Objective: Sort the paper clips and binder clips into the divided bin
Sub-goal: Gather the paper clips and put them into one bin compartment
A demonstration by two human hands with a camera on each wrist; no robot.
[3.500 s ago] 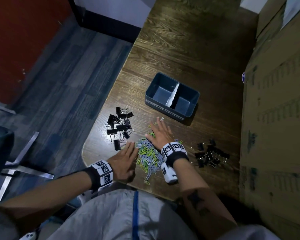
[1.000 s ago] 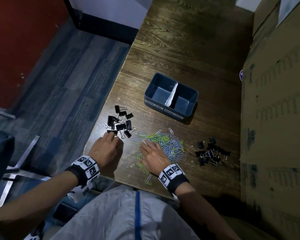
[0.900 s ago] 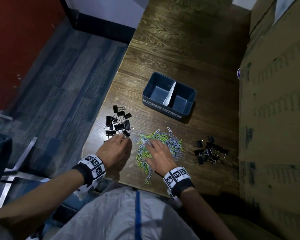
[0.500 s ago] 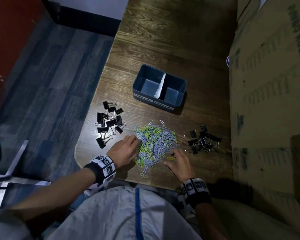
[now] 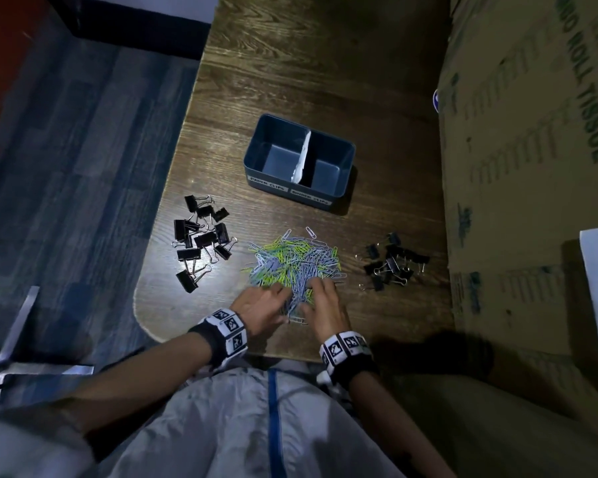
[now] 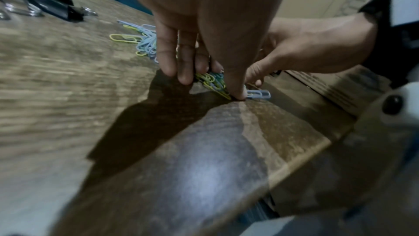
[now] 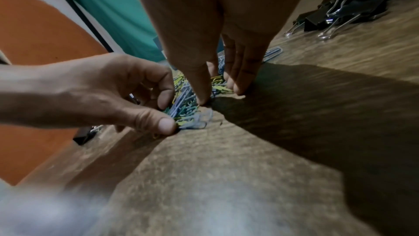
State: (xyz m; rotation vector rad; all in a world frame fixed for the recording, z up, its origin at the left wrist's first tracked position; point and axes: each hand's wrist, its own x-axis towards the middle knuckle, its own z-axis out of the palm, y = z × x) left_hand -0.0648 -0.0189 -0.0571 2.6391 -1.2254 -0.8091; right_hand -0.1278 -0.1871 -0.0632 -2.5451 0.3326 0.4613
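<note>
Fingers of left hand [image 5: 263, 305], perhaps right hand [image 5: 325, 305], pinch one paper-clip heap [image 5: 297, 260]; two binder-clip piles [image 5: 204, 241], one bin [image 5: 287, 188].

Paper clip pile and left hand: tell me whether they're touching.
Touching. In the right wrist view the left hand pinches the paper clip pile at its edge, thumb and curled fingers on clips.

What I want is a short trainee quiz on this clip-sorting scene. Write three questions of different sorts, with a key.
1. True or false: the divided bin already holds clips.
2. How many separate heaps of binder clips lie on the table?
3. What do the left hand and right hand touch? A. paper clips B. binder clips C. the bin

Key: 1 false, both compartments are bare. 2 two, one on each side of the paper clips. 3 A.
</note>
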